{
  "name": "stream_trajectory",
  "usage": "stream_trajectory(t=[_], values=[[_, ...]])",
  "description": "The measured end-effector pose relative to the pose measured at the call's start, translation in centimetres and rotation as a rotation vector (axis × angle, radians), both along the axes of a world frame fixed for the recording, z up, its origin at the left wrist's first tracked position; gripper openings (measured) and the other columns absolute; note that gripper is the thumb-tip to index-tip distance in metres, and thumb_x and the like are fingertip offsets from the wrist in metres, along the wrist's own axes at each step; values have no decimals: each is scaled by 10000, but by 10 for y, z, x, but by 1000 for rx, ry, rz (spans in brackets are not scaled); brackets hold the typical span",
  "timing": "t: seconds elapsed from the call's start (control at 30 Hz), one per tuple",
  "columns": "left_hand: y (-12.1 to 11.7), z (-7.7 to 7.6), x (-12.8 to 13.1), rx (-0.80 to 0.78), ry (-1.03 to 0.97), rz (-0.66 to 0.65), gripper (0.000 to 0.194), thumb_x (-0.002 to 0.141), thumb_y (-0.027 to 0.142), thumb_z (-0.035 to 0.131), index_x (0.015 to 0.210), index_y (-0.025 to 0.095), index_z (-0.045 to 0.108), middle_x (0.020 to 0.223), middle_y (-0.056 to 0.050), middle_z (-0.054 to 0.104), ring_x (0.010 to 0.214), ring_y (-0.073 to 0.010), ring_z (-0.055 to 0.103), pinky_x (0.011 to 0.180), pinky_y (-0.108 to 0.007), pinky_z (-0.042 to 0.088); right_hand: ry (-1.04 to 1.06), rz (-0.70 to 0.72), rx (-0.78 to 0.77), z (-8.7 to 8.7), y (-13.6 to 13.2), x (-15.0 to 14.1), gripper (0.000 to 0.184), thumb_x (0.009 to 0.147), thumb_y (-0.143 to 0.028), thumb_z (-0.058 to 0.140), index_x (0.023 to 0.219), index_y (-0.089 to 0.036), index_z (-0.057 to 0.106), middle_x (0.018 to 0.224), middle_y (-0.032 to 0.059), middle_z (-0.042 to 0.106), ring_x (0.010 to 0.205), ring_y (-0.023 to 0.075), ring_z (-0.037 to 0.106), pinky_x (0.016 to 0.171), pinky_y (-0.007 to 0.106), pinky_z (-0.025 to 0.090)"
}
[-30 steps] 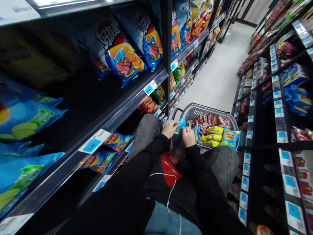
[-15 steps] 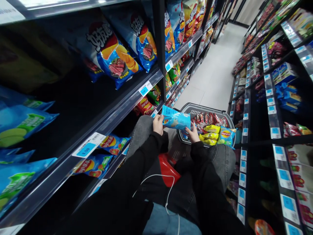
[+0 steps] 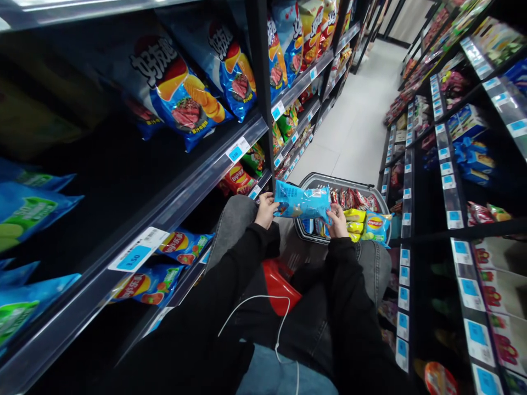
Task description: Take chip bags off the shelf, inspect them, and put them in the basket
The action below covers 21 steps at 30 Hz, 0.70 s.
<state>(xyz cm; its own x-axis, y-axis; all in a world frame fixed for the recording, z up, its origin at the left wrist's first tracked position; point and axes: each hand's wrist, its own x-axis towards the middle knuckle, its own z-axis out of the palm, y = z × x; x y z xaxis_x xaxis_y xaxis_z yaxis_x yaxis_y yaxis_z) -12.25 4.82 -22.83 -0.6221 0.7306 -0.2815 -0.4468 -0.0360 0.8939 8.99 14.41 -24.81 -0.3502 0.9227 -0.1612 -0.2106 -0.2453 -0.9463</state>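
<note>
A light blue snack bag (image 3: pixel 302 201) is held flat between both hands above my knees. My left hand (image 3: pixel 265 210) grips its left end and my right hand (image 3: pixel 338 221) grips its right end, fingers closed on the packet. Just beyond it stands a grey shopping basket (image 3: pixel 329 181) on the floor, filled with several snack packets, among them yellow and blue chip bags (image 3: pixel 370 226). Black sleeves cover both my arms.
Dark store shelves line both sides of a narrow aisle. Blue chip bags (image 3: pixel 185 93) sit on the left shelf with price tags (image 3: pixel 135 253) along its edge. More packets fill the right shelves (image 3: pixel 465 126). Pale floor tiles (image 3: pixel 362 126) run ahead. A red object (image 3: pixel 280 285) lies in my lap.
Both hands lifted the light blue bag out of the basket and raised it level in front of me. The view has shifted slightly to the right.
</note>
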Motion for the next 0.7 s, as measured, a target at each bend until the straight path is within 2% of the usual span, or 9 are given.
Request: stream_trajectory(t=[0.1,0.23,0.43,0.6,0.7], values=[[-2,0,-2,18,146,-74,593,555,80,584,1105,220,412,767,49,502,605,-77,537,577,-202,449,35,49,29,5,2,4,427,565,-310,734,934,-213,541,784,-26,589,671,109,565,665,284,499],[-4,5,-2,60,194,-189,565,532,117,587,1079,194,469,780,27,517,639,-90,526,573,-199,425,73,76,32,13,0,4,327,544,-330,750,797,-202,588,735,-22,618,676,116,563,638,243,464],[-4,4,-3,2,151,-114,276,498,147,575,772,161,535,681,31,495,578,-76,477,495,-172,360,-5,-16,129,16,0,4,326,535,-407,752,681,-193,553,615,-50,562,547,84,481,548,214,397],[-5,4,-3,-25,233,-97,277,536,235,647,791,129,626,548,50,452,489,-72,428,470,-193,341,-115,-72,161,13,5,10,369,532,-474,737,631,-181,534,536,-63,507,478,70,421,504,214,357],[-6,8,-5,-33,317,-49,250,542,262,692,752,128,672,534,46,447,514,-82,430,502,-213,358,-222,-62,179,17,7,15,390,566,-528,695,597,-183,515,468,-73,448,428,68,377,453,214,314]])
